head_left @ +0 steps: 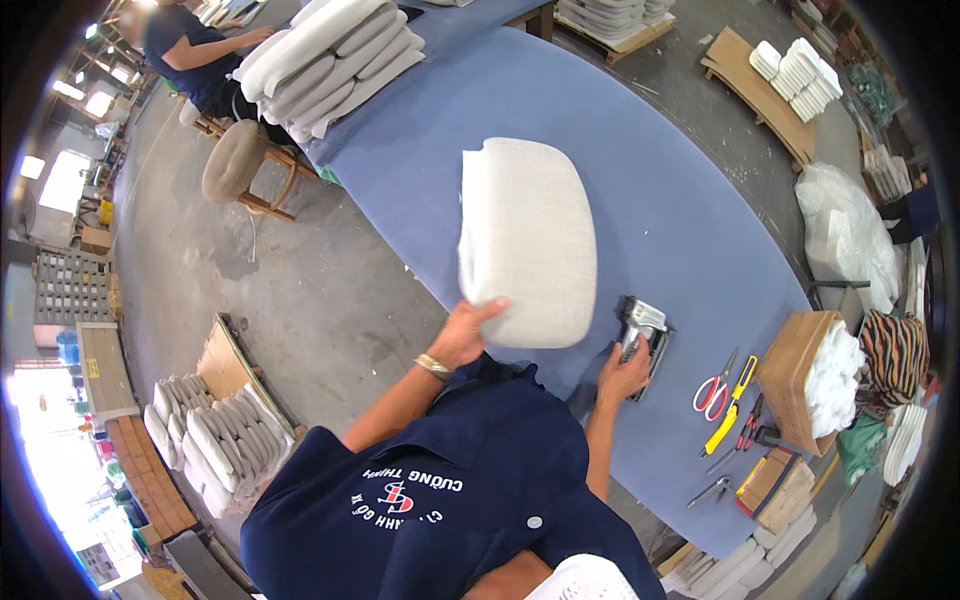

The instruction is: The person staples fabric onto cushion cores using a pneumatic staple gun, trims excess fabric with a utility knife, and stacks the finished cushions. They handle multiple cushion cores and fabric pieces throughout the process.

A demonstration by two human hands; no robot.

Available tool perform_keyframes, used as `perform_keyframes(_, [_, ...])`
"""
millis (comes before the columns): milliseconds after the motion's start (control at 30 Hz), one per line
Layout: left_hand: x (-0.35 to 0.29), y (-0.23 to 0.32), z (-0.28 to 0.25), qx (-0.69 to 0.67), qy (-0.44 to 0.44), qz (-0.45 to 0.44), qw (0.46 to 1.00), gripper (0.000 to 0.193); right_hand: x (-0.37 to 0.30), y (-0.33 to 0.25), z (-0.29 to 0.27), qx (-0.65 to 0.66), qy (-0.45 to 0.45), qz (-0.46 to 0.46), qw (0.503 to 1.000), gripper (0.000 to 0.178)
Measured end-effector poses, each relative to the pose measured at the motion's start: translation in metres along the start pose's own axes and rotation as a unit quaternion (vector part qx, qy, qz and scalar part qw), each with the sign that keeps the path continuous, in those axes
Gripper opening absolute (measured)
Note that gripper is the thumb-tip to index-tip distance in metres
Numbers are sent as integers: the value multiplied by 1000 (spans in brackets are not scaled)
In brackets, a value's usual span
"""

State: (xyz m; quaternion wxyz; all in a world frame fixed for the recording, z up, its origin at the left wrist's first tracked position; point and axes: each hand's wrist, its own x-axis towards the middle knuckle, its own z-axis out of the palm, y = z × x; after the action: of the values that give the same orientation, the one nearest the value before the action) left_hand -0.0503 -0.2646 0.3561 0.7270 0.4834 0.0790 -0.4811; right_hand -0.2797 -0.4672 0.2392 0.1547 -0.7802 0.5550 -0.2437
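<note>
A light grey fabric cushion (540, 240) with rounded corners is over the blue work table, its near left corner gripped by my left hand (470, 333). The thumb lies on top of the fabric; the other fingers are hidden beneath or behind it. To the right of the cushion, my right hand (624, 373) is wrapped round the handle of a silver and black staple gun (645, 330), at the table surface. A bracelet circles my left wrist.
Red-handled scissors (712, 395), a yellow cutter (720, 432) and pliers (749, 425) lie on the table (700, 270) at right. Beside them stands a cardboard box (795, 375) with white stuffing. Stacked cushions (335, 65) sit at the far left end, near a seated person (195, 55).
</note>
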Motion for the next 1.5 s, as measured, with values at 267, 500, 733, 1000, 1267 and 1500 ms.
perform_keyframes(267, [32, -13, 54, 274, -61, 171, 945, 81, 42, 74, -39, 57, -3, 158, 986, 56])
perform_keyframes(500, [40, 12, 88, 216, -29, 81, 973, 97, 9, 50, -62, 150, 1, 90, 985, 57])
perform_keyframes(733, [75, 11, 85, 202, -129, 75, 968, 66, 24, -114, -101, 204, -174, -162, 950, 92])
perform_keyframes(1000, [55, 27, 95, 187, -148, 7, 971, 59, 29, -105, -81, 127, -243, -107, 956, 95])
perform_keyframes(1267, [68, 30, 40, -55, -43, 0, 998, 86, -20, -44, -107, 227, -258, -148, 927, 71])
perform_keyframes(1500, [67, -36, -27, -71, 88, -22, 993, 81, -52, 11, -38, 393, -188, 237, 868, 63])
